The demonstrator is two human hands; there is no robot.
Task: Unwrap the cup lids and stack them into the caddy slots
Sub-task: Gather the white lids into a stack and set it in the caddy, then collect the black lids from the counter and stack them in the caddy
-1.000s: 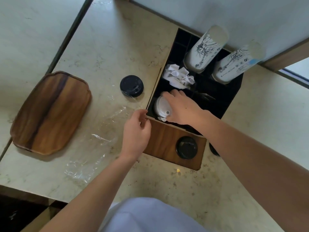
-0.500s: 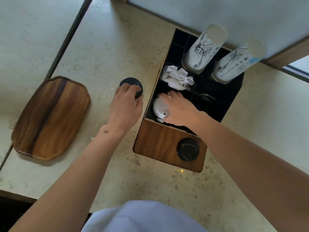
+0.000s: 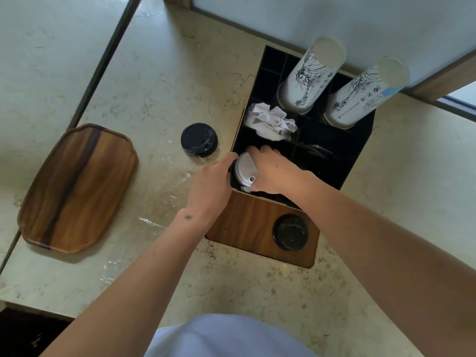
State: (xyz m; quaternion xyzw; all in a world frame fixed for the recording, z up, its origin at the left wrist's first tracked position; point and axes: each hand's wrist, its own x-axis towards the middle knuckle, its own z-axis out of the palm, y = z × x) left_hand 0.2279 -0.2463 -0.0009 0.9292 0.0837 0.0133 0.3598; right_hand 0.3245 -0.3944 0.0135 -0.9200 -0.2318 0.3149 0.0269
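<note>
We have both hands at the near-left slot of the caddy (image 3: 360,150), where the white lids (image 3: 244,167) sit stacked on edge. Our right hand (image 3: 273,171) curls over the top and far side of the stack, fingers bent round it, which we judge keeps the lids squared while they settle. Our left hand (image 3: 211,186) comes in from the counter side with its fingers bent against the dark edge of the stack; we cannot tell whether it grips a lid of its own or only presses there. One black lid (image 3: 198,140) lies flat on the counter (image 3: 154,73), just beside the caddy's left wall and touching the loose plastic wrap (image 3: 164,202), so it looks unwrapped and waiting. Another black lid (image 3: 291,232) sits in the round hole of the caddy's wooden front panel (image 3: 244,222). The slot is tight: wall on the left, divider behind, crumpled napkin (image 3: 270,122) in the next compartment. Two paper cup stacks (image 3: 309,76) stand at the back, well apart from our hands. The wooden tray (image 3: 77,186) lies far left, leaving open counter between.
</note>
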